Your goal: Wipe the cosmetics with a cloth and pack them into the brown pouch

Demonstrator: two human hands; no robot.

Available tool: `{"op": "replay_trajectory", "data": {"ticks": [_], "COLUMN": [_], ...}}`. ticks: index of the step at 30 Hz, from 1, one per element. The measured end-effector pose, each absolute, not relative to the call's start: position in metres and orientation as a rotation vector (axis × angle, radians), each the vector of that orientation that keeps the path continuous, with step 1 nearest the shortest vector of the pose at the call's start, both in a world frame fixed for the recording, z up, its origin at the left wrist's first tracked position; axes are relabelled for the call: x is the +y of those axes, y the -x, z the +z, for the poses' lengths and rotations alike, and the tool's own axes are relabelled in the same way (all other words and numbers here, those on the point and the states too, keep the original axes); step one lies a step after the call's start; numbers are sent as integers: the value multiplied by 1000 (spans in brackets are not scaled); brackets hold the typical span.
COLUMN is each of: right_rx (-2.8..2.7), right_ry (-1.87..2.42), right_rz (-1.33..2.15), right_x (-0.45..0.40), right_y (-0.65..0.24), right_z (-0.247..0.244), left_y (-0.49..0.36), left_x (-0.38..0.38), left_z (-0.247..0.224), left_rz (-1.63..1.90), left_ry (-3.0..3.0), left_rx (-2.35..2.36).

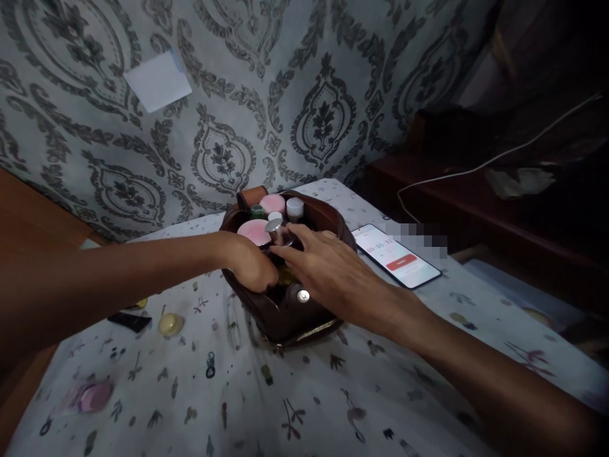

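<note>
A dark brown bag [280, 324] stands unzipped on the cloth, packed with cosmetic containers. My left hand [252, 263] reaches down inside it, its fingers hidden by the bag and its contents. At the bag's opening, my right hand [323, 263] has its thumb and index finger closed round a small bottle with a shiny silver cap [275, 226]. Around that bottle are a pink round lid [254, 232], another pink lid [272, 204], a white-capped jar [295, 208] and a green cap [257, 211]. Something yellowish lies deeper in, partly covered.
A lit phone [402, 257] lies right of the bag. On the patterned cloth at left are a small cream-coloured jar [170, 324], a black tube [130, 321] and a pink-capped container [95, 396]. Behind rises a patterned wall [223, 152]; a white cable [495, 166] hangs at right.
</note>
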State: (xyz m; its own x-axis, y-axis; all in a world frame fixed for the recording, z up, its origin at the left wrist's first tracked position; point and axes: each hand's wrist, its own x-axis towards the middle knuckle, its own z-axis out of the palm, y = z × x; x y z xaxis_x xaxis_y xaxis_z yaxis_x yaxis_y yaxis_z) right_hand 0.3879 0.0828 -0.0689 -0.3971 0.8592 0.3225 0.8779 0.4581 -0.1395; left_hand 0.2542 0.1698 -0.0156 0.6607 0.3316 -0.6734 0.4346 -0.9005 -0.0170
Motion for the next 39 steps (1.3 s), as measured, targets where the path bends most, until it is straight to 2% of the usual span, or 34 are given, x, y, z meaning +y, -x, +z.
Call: {"op": "replay_trajectory", "data": {"ticks": [3,7,14,21,24,32,39], "right_rx": [-2371,-2378,-2360,-2350,-2338,-2353,-2229], "right_ry": [1494,1482,1491,1407,1374,1316,1274], "right_rz": [-71,-95,-119,-146,-114,-30,-53], "right_x": [83,82,85,88,89,88,69], "right_y": [-387,-386,-386,-392,-395,-406,-398], "right_z": [-65,-61,-66,-78,-84,-97,-69], "left_y": [-256,-240,-195,-160,-142,-93,-69], "left_x": [159,154,153,134,124,96,74], "left_z": [14,43,32,15,5,-42,-80], "left_rz": [-1337,-1131,12,903,1168,1151,1119], "left_ry": [-2580,-2572,-2558,-2128,-1866,-1382,-1103], "left_rx": [531,705,860,1108,1203,1536,1525]}}
